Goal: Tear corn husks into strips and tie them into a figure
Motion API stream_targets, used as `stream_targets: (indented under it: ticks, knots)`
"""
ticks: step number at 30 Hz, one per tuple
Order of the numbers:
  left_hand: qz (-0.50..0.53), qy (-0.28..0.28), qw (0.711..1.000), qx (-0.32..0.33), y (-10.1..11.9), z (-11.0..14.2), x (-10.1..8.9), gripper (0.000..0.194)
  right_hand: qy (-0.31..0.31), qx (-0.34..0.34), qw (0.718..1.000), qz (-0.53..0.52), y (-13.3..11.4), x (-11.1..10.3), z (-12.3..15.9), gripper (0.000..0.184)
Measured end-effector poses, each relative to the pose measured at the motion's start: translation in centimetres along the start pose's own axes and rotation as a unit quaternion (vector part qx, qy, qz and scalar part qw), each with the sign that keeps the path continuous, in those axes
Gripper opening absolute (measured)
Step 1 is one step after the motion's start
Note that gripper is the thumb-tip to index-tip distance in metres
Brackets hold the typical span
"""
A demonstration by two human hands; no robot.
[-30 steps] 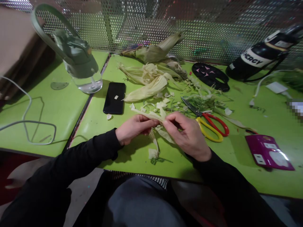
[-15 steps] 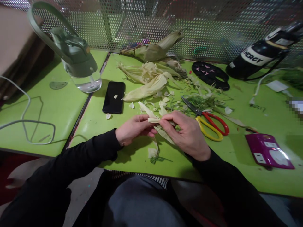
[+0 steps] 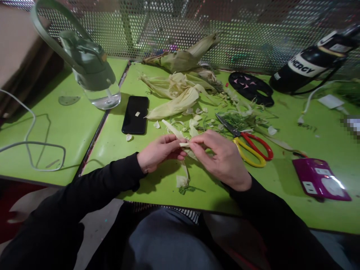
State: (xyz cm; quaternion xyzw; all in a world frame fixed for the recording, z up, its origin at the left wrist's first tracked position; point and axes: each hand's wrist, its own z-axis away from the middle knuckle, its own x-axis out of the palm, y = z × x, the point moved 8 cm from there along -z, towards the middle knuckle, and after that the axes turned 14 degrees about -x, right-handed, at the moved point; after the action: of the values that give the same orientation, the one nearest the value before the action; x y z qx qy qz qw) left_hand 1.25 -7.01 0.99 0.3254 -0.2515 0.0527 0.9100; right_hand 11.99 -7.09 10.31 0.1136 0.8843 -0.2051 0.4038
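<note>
Husk (image 3: 184, 144) — pinched between left hand (image 3: 161, 152) and right hand (image 3: 222, 159).

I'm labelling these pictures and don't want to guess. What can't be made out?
All in the head view:
Parts of the pale strip: hidden by fingers of the left hand and right hand.
Whitish object: pixelated, cut off by the right edge.
Print on the purple item: too small.
Rest of the brown item: cut off by the left edge.

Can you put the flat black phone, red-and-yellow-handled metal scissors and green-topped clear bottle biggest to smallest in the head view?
1. Bottle
2. Scissors, going by length
3. Phone
</note>
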Motion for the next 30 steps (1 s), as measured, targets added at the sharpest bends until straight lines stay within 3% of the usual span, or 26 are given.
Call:
stream_targets:
  ticks: [4,9,13,17,22,26,30]
  knots:
    - [-0.006,0.011,1.0,0.008,0.1,0.0,0.0,0.012,0.0,-0.013,0.999,0.042,-0.1,0.2,0.0,0.016]
    - [-0.002,-0.016,1.0,0.019,0.0,-0.1,0.0,0.012,-0.016,-0.049,0.994,0.101,-0.5,0.4,0.2,0.014]
    - [-0.031,-0.021,0.998,0.059,0.3,-0.2,0.0,0.009,-0.032,-0.06,0.99,0.125,-0.8,0.6,0.2,0.015]
    - [-0.077,-0.017,0.992,0.103,0.6,0.0,0.2,0.011,-0.054,-0.068,0.989,0.118,-0.8,1.0,0.2,0.017]
    - [-0.089,-0.012,0.99,0.112,0.8,0.3,0.3,0.005,-0.063,-0.067,0.992,0.092,-0.6,1.1,0.3,0.015]
    - [-0.063,-0.028,0.992,0.102,0.8,0.1,0.3,0.023,-0.048,-0.055,0.994,0.076,-0.4,0.7,0.2,0.016]
    - [-0.04,-0.022,0.996,0.078,0.6,-0.5,-0.4,0.023,-0.043,-0.039,0.997,0.059,-0.1,0.6,0.3,0.016]
